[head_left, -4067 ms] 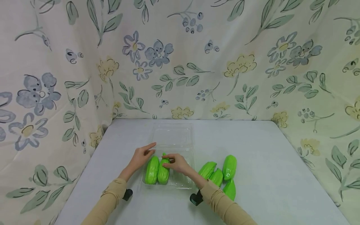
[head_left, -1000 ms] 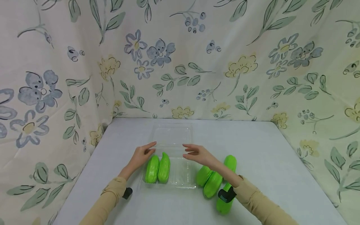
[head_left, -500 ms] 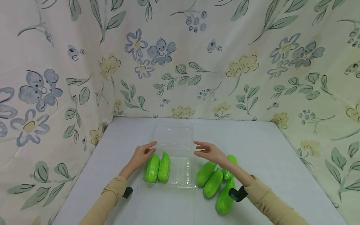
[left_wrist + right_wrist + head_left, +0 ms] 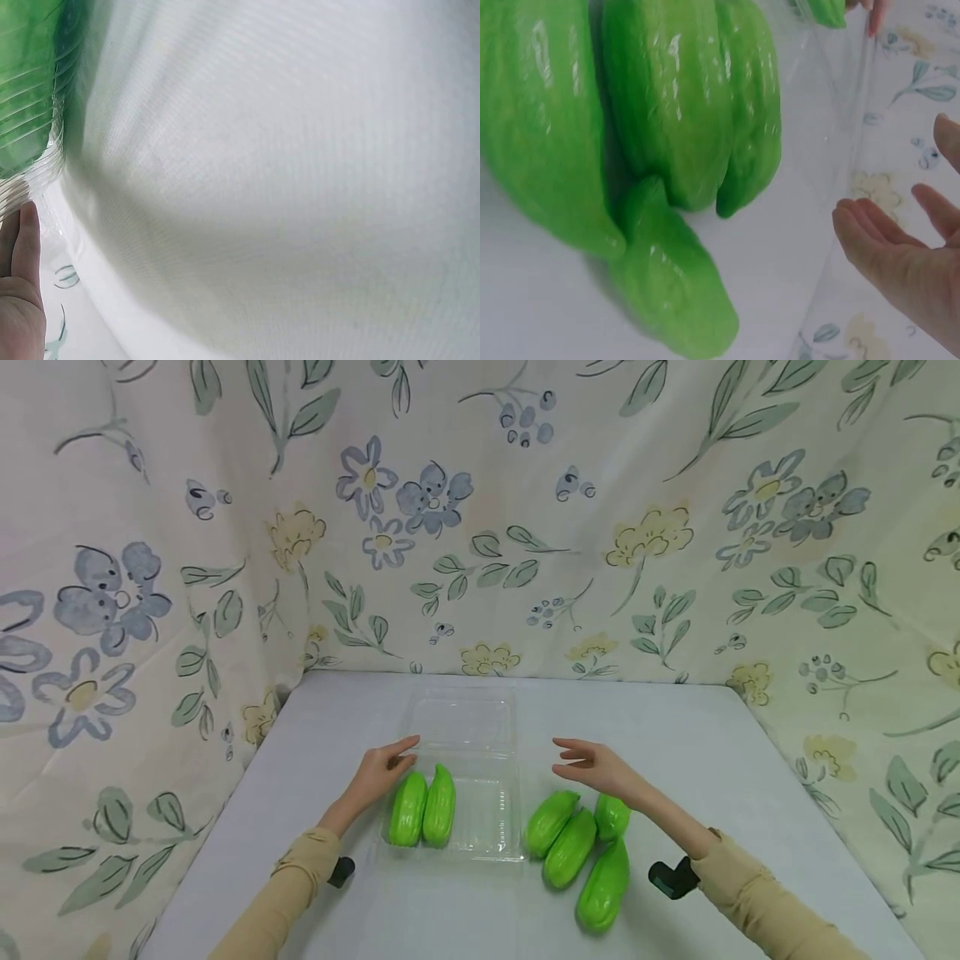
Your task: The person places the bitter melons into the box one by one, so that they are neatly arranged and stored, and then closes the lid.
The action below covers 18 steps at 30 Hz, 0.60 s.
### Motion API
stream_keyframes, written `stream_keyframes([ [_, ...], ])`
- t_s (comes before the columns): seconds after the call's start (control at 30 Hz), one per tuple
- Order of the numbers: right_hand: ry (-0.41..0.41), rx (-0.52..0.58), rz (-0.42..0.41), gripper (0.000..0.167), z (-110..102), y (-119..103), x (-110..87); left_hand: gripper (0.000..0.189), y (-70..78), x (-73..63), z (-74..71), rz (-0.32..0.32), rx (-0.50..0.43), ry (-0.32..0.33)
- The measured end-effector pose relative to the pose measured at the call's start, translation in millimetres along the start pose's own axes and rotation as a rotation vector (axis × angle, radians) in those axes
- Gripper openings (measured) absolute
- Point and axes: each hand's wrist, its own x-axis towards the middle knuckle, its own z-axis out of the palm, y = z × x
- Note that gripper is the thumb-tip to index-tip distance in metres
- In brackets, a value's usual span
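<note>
Two glossy green gourds (image 4: 438, 810) lie side by side in the left half of a clear plastic clamshell box (image 4: 483, 814). Its lid (image 4: 461, 722) is folded back flat on the table. My left hand (image 4: 377, 775) is at the box's back left corner; in the left wrist view a straight finger (image 4: 28, 240) meets the ribbed plastic. Empty, with fingers loosely extended, my right hand (image 4: 600, 767) hovers right of the box, above and behind several loose gourds (image 4: 568, 850). The right wrist view shows that hand (image 4: 907, 262) apart from them.
The loose gourds lie close together just right of the box, the rearmost one (image 4: 612, 818) partly hidden by my right forearm. A white cloth covers the table (image 4: 675, 735). A flowered curtain (image 4: 480, 602) hangs behind and beside it.
Earlier my right hand held the second gourd in the box; it has let go and moved right, past the box's edge, above the loose gourds. My left hand stays at the corner.
</note>
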Motion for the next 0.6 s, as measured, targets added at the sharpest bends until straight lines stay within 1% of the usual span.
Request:
stream_keyframes([
  [0.23, 0.045, -0.057, 0.051, 0.06, -17.9, 12.7, -8.7, 0.038, -1.5, 1.0, 0.3, 0.015, 0.008, 0.004],
  [0.33, 0.061, -0.074, 0.078, 0.061, -24.4, 18.2, -9.8, 0.038, -0.6, 1.0, 0.0, 0.009, 0.004, 0.003],
  [0.6, 0.073, -0.134, 0.119, 0.063, -37.2, 32.9, -10.6, 0.037, 1.3, 0.8, 0.4, -0.003, 0.011, -0.001],
])
